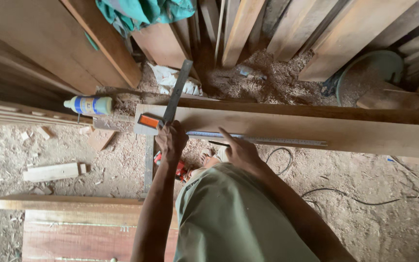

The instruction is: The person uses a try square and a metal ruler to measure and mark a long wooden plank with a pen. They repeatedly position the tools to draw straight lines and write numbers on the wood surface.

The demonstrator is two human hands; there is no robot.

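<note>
At centre frame, a long wooden plank [316, 128] lies level, its long axis running left to right, with a steel ruler [263, 139] flat along its near edge, parallel to it. The person's right hand [241, 150] presses the ruler down, fingers spread, gripping nothing. The left hand [170, 140] is closed around a square [173, 99] whose blade points toward the upper frame, across the board. Marking-out appears to be the step in hand; a clean line calls for both tools held steady. A glue bottle [89, 105] lies at left, amid sawdust and stacked boards [316, 34].
</note>
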